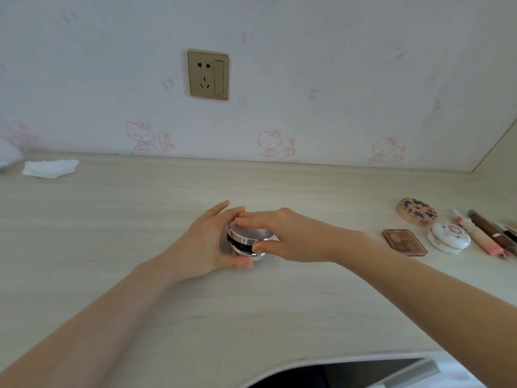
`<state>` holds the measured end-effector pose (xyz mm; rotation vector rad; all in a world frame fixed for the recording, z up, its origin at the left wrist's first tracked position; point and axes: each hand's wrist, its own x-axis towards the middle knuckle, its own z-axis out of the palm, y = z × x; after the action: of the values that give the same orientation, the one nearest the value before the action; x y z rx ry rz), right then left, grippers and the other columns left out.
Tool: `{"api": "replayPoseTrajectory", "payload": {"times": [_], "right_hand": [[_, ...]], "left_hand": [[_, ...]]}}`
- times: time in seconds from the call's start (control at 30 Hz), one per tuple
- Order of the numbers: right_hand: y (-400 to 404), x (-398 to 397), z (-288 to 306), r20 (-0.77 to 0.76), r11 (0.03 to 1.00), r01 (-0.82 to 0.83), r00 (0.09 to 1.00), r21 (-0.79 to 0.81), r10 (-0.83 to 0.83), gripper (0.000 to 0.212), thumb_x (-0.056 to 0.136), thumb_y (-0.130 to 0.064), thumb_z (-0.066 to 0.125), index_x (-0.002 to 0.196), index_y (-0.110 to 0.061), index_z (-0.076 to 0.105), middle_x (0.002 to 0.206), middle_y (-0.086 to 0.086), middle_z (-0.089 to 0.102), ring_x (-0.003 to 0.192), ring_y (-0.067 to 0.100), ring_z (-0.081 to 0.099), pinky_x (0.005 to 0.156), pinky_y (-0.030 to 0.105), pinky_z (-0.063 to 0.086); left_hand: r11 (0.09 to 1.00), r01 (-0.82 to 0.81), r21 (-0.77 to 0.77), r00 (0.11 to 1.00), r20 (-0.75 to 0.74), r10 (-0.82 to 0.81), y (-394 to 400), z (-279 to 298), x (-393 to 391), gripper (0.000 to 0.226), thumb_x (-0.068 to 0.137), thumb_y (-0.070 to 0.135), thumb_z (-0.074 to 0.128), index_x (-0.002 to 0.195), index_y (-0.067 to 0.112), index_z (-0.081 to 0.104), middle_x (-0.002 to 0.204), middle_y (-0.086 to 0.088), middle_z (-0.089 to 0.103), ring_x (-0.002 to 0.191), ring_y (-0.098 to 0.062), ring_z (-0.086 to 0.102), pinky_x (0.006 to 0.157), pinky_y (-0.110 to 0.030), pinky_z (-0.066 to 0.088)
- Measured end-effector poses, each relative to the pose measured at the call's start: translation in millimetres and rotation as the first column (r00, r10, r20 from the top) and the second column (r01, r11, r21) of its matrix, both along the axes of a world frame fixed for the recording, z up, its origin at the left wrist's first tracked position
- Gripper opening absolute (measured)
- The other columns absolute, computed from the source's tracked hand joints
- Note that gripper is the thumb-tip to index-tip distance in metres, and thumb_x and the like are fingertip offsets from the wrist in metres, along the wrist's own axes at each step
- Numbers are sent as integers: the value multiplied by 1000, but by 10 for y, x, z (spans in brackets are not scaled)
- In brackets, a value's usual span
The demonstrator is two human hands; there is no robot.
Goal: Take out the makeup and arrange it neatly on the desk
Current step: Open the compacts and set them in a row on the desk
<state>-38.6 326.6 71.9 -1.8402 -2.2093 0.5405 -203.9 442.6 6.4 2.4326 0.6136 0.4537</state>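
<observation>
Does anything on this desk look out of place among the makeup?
Yes: a crumpled white tissue lies far left by the wall, apart from the makeup. The silver compact between both hands also gapes slightly.

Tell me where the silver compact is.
Head view: the silver compact sits mid-desk, gripped between left hand and right hand, below the wall socket.
</observation>
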Motion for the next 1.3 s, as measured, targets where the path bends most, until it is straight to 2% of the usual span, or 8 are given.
{"api": "replayPoseTrajectory", "payload": {"times": [0.37, 0.53, 0.67, 0.83, 0.93, 1.03, 1.17, 1.3], "right_hand": [[-108, -73, -27, -3, 1000, -31, 1000, 5, 31, 51, 89, -22, 63, 138, -23, 48, 139, -10, 50, 124, 17, 48, 101, 38, 40], [-141, -115, -39, 16, 997, -69, 997, -24, 69, 39, 89, -21, 62, 128, -24, 55, 125, -6, 58, 112, 20, 53, 93, 40, 44], [-142, -136, -81, 15, 995, -91, 996, -30, 92, 41, 90, -23, 62, 130, -25, 54, 130, -4, 57, 122, 22, 51, 97, 41, 42], [-106, -77, -100, -26, 999, -15, 1000, -41, 14, 48, 90, -27, 62, 136, -34, 49, 133, -13, 56, 117, 13, 51, 97, 33, 42], [-86, -39, -129, -43, 999, -10, 999, -38, 8, 48, 91, -30, 62, 137, -34, 48, 127, -19, 57, 102, -5, 50, 87, 12, 39], [-57, -11, -139, -61, 1000, 5, 998, -29, -7, 45, 95, -28, 55, 139, -32, 47, 114, -24, 54, 81, -27, 42, 71, -1, 31], [-9, 7, -124, -77, 999, -9, 997, -51, 5, 40, 101, -26, 42, 140, -31, 43, 139, -19, 49, 108, -17, 47, 91, 6, 34], [90, 42, -99, -59, 999, 31, 998, -43, -34, 38, 101, -30, 40, 139, -27, 45, 138, -13, 52, 122, 5, 47, 95, 15, 34]], "left_hand": [[989, 7, 149, 1000, -26, -4, -124, -70, -153, 110, 55, 79, 66, 146, 28, 29, 140, 27, 38, 143, 0, -4, 116, -28, 17], [987, 16, 163, 1000, -19, -13, -147, -64, -166, 96, 50, 77, 69, 131, 32, 45, 125, 29, 44, 125, 2, 17, 104, -17, 24], [985, 39, 171, 998, -52, -30, -160, -74, -204, 98, 50, 77, 71, 132, 30, 47, 126, 22, 44, 123, -5, 24, 105, -20, 24], [987, -7, 161, 998, -56, 16, -208, -92, -215, 101, 54, 82, 61, 138, 30, 39, 134, 20, 43, 127, -7, 29, 105, -24, 29], [998, -33, 47, 999, 19, 32, -308, -56, -212, 71, 56, 81, 62, 118, 54, 44, 113, 29, 53, 112, 6, 39, 92, -8, 30], [993, -83, -85, 985, 142, 95, -324, 3, -196, 46, 62, 69, 70, 104, 59, 53, 102, 35, 61, 98, 16, 52, 77, 2, 35], [977, -166, -135, 981, 78, 177, -296, -52, -213, 84, 48, 73, 73, 125, 55, 43, 106, 44, 51, 106, 25, 41, 83, 2, 30], [974, -197, -107, 977, 60, 204, -299, -109, -211, 101, 56, 57, 83, 142, 39, 34, 111, 42, 44, 116, 10, 38, 91, -7, 26]]}}
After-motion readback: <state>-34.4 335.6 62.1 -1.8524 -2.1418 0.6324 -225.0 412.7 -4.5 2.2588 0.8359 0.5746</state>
